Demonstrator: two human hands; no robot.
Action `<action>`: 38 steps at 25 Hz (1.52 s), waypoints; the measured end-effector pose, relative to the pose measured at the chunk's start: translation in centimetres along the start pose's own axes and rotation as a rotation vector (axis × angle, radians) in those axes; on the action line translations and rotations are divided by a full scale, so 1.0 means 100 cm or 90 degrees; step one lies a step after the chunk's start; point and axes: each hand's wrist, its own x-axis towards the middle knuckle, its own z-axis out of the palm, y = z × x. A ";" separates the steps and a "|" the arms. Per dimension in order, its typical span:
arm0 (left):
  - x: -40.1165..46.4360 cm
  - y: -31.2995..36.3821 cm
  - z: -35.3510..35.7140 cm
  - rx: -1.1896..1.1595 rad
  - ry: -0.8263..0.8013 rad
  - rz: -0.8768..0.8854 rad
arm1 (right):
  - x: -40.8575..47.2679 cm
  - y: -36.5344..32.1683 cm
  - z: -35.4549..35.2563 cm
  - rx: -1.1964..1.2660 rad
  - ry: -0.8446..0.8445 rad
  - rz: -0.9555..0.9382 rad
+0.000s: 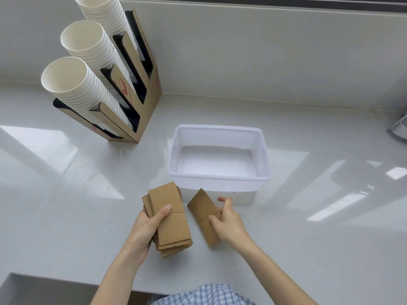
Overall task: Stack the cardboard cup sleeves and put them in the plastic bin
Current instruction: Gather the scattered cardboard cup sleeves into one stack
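The white countertop (77, 194) fills most of the view and meets a pale backsplash at 12 o'clock. At 10 o'clock from centre, a cardboard cup holder (141, 102) stands on the countertop, tilted, carrying 3 stacks of white paper cups (88, 69) with their open mouths toward the camera.

The plastic bin (219, 172), translucent white and rectangular, sits at centre, open side up. No sleeve lies inside it.

At 7 o'clock from the bin, the stack of cardboard cup sleeves (169, 219) is gripped by the left hand (146, 227). The thumb presses on the top sleeve; the fingers wrap under the left edge. The sleeves are flattened and unevenly aligned, with edges fanned out at the near end. The far end of the stack lies just beside the near wall of the bin.

At 6 o'clock from the bin, 1 single sleeve (203, 213) lies flat, its far end near the bin wall. The right hand (229, 221) pinches the right edge of this sleeve between thumb and fingers. Whether the sleeve is off the surface cannot be determined.

A plaid garment (202, 294) shows at 6 o'clock of the view.
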 end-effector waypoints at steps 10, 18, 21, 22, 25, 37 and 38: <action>0.001 -0.002 0.003 0.030 -0.020 -0.006 | -0.008 -0.020 0.005 0.320 -0.055 -0.012; 0.000 -0.003 0.004 0.045 -0.038 0.015 | -0.009 -0.025 0.026 0.141 0.008 -0.071; 0.001 -0.003 0.004 0.052 -0.036 0.017 | -0.008 -0.028 0.029 0.084 0.016 -0.084; 0.002 -0.004 0.003 0.047 -0.032 0.013 | -0.008 -0.028 0.029 0.084 0.011 -0.080; 0.002 -0.006 0.003 0.020 -0.026 0.016 | -0.010 -0.026 0.028 0.128 -0.059 -0.039; -0.011 -0.002 0.000 -0.176 -0.031 0.029 | -0.021 -0.016 0.035 0.483 -0.281 0.055; -0.011 -0.005 -0.001 -0.178 -0.038 0.040 | -0.020 -0.013 0.035 0.494 -0.261 0.059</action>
